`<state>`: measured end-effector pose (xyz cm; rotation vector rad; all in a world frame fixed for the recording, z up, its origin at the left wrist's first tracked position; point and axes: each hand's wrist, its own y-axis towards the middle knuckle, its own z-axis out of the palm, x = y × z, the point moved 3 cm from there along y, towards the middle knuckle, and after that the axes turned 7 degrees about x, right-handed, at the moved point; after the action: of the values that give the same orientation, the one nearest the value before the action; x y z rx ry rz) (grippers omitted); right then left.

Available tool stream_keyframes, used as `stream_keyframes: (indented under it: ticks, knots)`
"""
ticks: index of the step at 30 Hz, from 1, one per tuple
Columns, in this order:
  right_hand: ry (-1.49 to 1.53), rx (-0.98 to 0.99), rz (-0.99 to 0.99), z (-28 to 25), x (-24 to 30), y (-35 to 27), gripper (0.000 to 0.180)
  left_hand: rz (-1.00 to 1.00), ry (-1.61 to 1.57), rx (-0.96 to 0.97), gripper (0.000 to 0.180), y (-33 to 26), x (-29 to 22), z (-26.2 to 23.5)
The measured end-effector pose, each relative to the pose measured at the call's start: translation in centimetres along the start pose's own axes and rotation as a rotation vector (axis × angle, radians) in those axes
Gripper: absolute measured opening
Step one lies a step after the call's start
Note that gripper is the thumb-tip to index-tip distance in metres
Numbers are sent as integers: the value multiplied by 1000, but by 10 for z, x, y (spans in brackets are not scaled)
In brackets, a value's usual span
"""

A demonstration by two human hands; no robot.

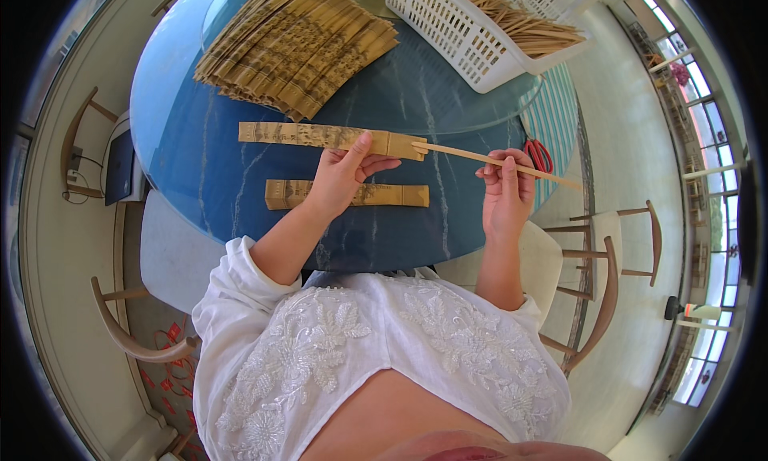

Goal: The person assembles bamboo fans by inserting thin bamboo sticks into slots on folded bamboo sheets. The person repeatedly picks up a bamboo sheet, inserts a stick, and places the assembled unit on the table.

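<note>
Pinched between thumb and fingers of my left hand (342, 177) is a long brown paper chopstick sleeve (288, 133) with dark print, held level above the table. My right hand (509, 191) grips pale wooden chopsticks (468, 155) near their right part. Their left tips meet the sleeve's right end; whether they lie just inside the opening or over it, I cannot tell. Nearer to me, a second paper sleeve (408, 195) lies flat on the table, partly behind my left wrist.
A fanned stack of paper sleeves (296, 49) covers the far left of the round blue table (360, 249). At the far right, a white plastic basket (460, 41) holds many loose chopsticks (536, 31). Red-handled scissors (538, 155) lie beside my right hand. Wooden chairs (604, 309) stand around.
</note>
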<state>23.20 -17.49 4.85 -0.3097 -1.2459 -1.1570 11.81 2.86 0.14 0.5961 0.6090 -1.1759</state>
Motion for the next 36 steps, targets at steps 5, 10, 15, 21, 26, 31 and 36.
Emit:
stream_keyframes:
  ticks: [5, 10, 15, 21, 26, 31, 36]
  knots:
    - [109, 66, 166, 15, -32, -8, 18, -42, 27, 7, 33, -1, 4, -1]
    - [173, -26, 176, 19, -27, -1, 30, 23, 51, -11, 33, 2, 1, -2]
    - [63, -280, -54, -16, 2, 4, 33, 29, 31, -21, 32, 2, -5, -3]
    - [-78, -326, -179, -28, 5, 2, 25, 24, 24, -4, 32, 1, -4, -3]
    - [-92, -327, -126, -16, -6, 2, 18, 28, 26, -4, 32, 3, -3, -4]
    - [-60, -251, -67, 3, -18, 0, 15, 9, 40, -10, 33, 2, -1, -6]
    - [-26, -174, -23, 15, -31, -1, 15, -11, 48, 1, 34, 2, 0, -4]
